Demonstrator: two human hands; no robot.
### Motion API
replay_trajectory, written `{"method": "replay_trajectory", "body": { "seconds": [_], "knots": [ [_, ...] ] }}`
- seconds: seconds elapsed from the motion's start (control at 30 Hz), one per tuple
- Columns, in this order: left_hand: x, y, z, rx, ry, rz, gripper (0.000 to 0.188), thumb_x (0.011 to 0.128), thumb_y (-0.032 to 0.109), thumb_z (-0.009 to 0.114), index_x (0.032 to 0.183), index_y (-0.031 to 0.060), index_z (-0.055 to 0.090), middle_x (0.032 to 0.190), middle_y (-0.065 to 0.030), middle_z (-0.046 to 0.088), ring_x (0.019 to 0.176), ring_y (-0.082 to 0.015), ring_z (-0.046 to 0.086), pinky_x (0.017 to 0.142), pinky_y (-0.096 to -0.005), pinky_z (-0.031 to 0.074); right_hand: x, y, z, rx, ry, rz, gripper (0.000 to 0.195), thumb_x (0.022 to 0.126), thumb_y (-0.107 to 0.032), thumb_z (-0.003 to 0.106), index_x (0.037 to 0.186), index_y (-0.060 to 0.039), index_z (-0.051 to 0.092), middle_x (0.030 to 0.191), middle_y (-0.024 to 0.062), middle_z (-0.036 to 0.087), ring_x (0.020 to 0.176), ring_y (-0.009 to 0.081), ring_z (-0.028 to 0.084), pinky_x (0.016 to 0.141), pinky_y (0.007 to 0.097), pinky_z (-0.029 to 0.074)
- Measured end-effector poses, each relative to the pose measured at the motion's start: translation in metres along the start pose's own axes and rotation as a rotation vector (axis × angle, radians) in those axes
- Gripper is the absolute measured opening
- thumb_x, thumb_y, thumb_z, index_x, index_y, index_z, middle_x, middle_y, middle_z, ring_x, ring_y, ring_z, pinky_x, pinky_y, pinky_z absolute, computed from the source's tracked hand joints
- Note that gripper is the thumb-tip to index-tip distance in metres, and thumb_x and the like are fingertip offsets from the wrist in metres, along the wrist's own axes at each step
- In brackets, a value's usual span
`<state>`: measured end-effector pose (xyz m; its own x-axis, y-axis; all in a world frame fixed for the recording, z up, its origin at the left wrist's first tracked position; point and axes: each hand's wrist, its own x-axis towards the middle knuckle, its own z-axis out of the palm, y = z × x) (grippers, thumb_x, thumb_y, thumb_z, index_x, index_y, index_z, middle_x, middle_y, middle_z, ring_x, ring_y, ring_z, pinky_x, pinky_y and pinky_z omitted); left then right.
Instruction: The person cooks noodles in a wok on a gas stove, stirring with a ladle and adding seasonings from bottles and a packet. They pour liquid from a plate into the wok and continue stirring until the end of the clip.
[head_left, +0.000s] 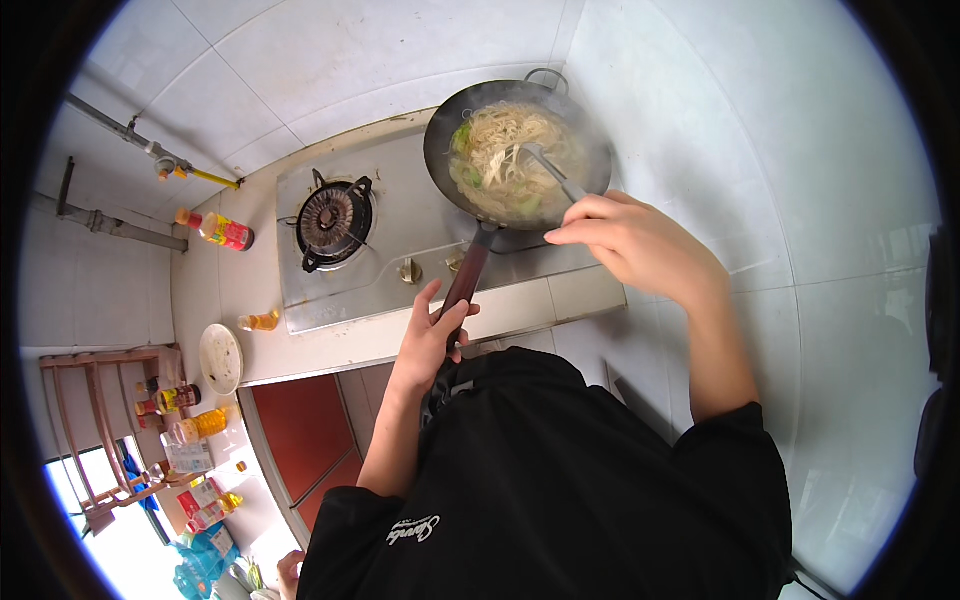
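Observation:
A dark wok (450, 127) sits on the right side of the gas stove, with steam rising from it. Noodles (510, 124) and green leafy vegetables (471, 177) lie in pale broth inside. My left hand (429, 337) grips the wok's reddish-brown handle (468, 271). Above the wok's near right rim, my right hand (637, 240) holds a grey-handled spatula or ladle (555, 174). Its head is partly sunk among the noodles, so its shape cannot be told.
Left of the wok is an unused burner (328, 217) on the steel stove (397, 172). A sauce bottle (225, 231), a small bottle (259, 322) and a white plate (221, 360) stand further left. Tiled wall (720, 135) rises close on the right. Another person's hand (290, 574) shows at lower left.

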<state>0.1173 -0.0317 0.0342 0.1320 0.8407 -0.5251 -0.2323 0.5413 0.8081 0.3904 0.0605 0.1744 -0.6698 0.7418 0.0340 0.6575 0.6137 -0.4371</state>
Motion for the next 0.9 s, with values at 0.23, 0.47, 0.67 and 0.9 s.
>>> {"method": "replay_trajectory", "body": {
  "seconds": [0.23,0.47,0.67,0.9],
  "knots": [
    [0.002,-0.001,0.000,-0.010,-0.002,0.004,0.072,0.099,0.020,0.059,0.153,0.0006,0.015,0.110,-0.0153,0.066,0.068,-0.0091,0.053,0.047,-0.0218,0.043,-0.027,-0.031,-0.017,-0.058,0.031,-0.038,0.030,0.081,0.004,0.061,0.102,-0.0123,0.074,0.102,0.0003,0.066,0.085,0.0243,0.057,0.073,0.0334,0.051],
    [0.001,-0.001,0.003,0.025,-0.009,-0.002,0.066,0.100,0.020,0.058,0.151,-0.0009,0.021,0.109,-0.0131,0.065,0.065,-0.0082,0.051,0.044,-0.0210,0.040,-0.020,-0.018,0.035,-0.038,-0.062,-0.056,0.018,0.081,-0.001,0.064,0.095,-0.0093,0.072,0.097,-0.0026,0.066,0.083,0.0239,0.056,0.076,0.0339,0.052],
    [0.001,0.003,0.004,0.066,-0.033,-0.046,0.056,0.100,0.020,0.055,0.147,0.0000,0.032,0.106,-0.0086,0.061,0.062,-0.0071,0.048,0.042,-0.0199,0.036,0.014,0.017,0.061,0.070,0.038,-0.011,0.019,0.081,0.001,0.063,0.098,-0.0058,0.069,0.100,-0.0006,0.067,0.085,0.0235,0.059,0.075,0.0354,0.053],
    [0.002,0.006,0.004,0.057,-0.057,-0.079,0.055,0.099,0.019,0.055,0.148,0.0033,0.033,0.105,-0.0068,0.060,0.062,-0.0073,0.048,0.045,-0.0212,0.038,0.034,0.039,0.050,0.244,0.251,0.086,0.020,0.089,-0.001,0.061,0.108,-0.0043,0.065,0.102,0.0084,0.068,0.080,0.0258,0.065,0.068,0.0336,0.054]
  ]
}}
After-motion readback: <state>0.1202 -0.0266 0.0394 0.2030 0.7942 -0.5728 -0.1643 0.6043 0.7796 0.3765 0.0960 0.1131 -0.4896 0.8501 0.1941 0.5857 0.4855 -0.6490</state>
